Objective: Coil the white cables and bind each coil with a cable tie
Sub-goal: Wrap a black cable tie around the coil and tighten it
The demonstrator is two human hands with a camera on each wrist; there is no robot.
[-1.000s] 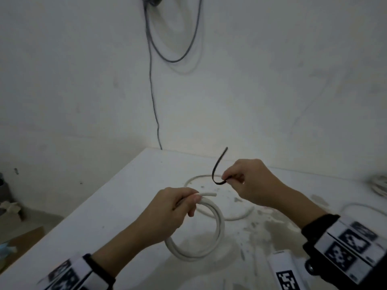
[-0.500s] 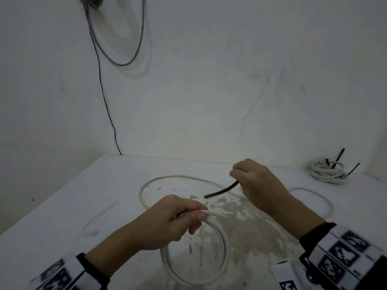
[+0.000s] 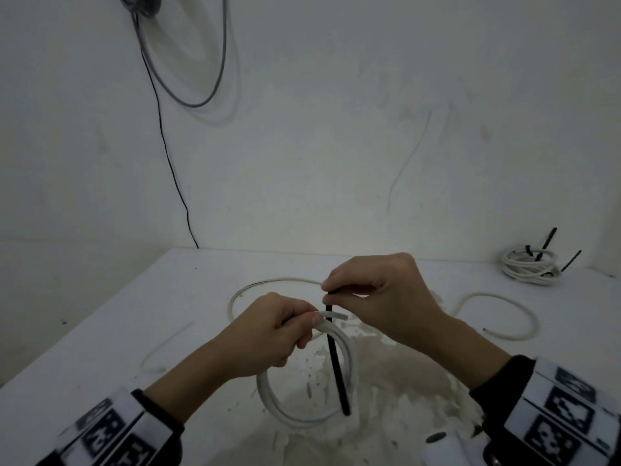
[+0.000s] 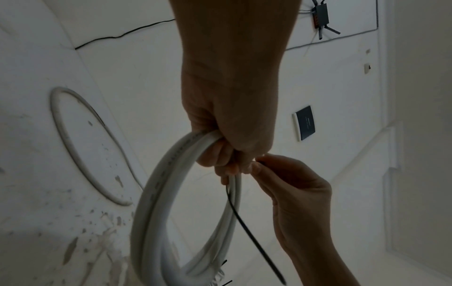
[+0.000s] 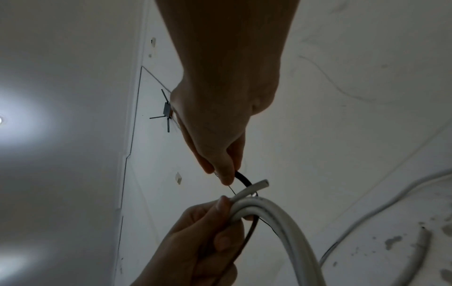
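My left hand [image 3: 279, 331] grips the top of a white cable coil [image 3: 347, 358], which hangs as a ring above the table; the cable's cut end [image 3: 339, 316] sticks out past my thumb. My right hand [image 3: 376, 297] pinches the upper end of a black cable tie [image 3: 337, 368], whose strip hangs down across the coil's right side. In the left wrist view the coil [image 4: 156, 203] loops below my fist [image 4: 225, 147], the tie [image 4: 252, 236] slanting beside it. From the right wrist camera, my fingers [image 5: 225, 174] hold the tie [image 5: 243, 178] just above the coil [image 5: 281, 218].
A bound white coil with black ties [image 3: 529, 267] lies at the far right of the white table [image 3: 100, 348]. Loose white cables lie behind my hands [image 3: 268, 284] and to the right [image 3: 504, 317]. A dark wire [image 3: 168, 156] hangs down the wall.
My right hand has come in close to the left and turned the tie from lying sideways to hanging down across the coil. The view has also swung slightly.
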